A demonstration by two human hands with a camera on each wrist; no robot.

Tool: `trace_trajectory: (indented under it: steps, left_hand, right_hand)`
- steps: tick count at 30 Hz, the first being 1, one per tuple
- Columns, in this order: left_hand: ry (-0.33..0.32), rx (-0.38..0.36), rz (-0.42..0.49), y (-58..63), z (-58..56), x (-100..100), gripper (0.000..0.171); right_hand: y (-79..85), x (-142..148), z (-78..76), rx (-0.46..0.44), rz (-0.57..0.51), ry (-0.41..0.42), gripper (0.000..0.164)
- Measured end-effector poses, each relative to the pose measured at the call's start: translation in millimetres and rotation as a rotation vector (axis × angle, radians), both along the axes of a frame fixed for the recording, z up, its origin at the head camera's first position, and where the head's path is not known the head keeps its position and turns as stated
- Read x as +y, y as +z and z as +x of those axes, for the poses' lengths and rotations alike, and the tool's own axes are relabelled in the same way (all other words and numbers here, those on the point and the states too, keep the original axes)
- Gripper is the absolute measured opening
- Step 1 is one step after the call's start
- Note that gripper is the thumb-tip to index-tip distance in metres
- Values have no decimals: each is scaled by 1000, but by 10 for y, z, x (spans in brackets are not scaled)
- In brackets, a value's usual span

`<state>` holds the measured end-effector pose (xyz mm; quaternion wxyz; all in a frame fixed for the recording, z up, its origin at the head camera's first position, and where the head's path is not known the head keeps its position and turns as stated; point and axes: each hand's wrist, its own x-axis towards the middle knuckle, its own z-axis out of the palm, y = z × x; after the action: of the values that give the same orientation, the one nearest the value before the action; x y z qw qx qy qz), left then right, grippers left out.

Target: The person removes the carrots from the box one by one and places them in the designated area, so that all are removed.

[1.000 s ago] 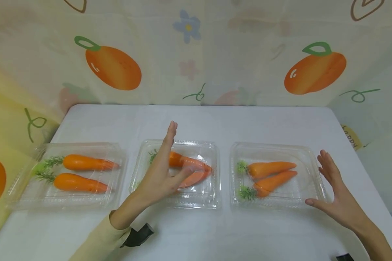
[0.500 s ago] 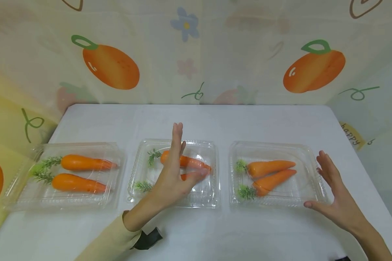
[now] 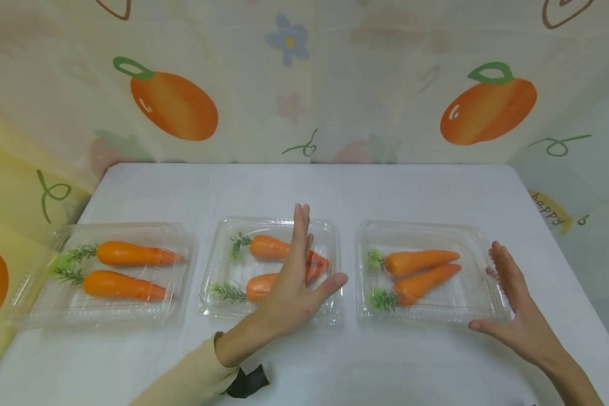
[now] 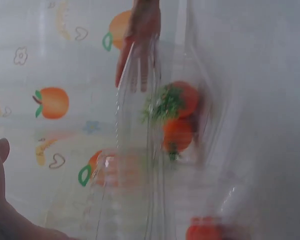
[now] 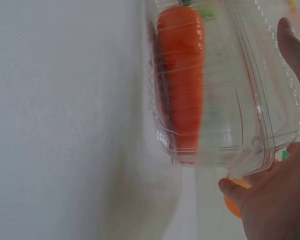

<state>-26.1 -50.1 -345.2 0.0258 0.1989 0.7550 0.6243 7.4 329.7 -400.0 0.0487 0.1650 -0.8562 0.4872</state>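
Note:
Three clear plastic clamshell boxes stand in a row, each with two orange carrots with green tops. Over the right part of the middle box [image 3: 213, 301], my left hand [image 3: 289, 293] hovers with straight fingers and thumb spread, hiding part of its carrots [image 3: 266, 247]. At the right end of the right box [image 3: 474, 293], my right hand [image 3: 520, 316] is held with fingers extended and thumb apart. In the right wrist view its fingers lie at the box corner [image 5: 262, 157]; whether they touch is unclear. The right box's carrots [image 3: 421, 263] lie inside.
The left box [image 3: 177, 237] sits near the left side of the white-covered table [image 3: 345, 192]. A fruit-patterned cloth [image 3: 375, 67] hangs behind the table. A black strap piece [image 3: 246, 382] hangs at my left wrist.
My left hand has moved right across the middle box, uncovering its left carrot tops. My right hand has shifted only slightly, toward the right box. The boxes have stayed in place.

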Motion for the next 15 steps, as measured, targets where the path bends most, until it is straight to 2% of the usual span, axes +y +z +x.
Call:
trace_trajectory:
  steps: [5,15]
  left_hand:
    - [-6,-30,-106,-43,61,144,102]
    - [-47,-24,-85,-93,153,384,105]
  right_hand:
    - [-9,-18,-2,-18,-2,0,136]
    - [-15,-70,-3,-30,-21,-30,134]
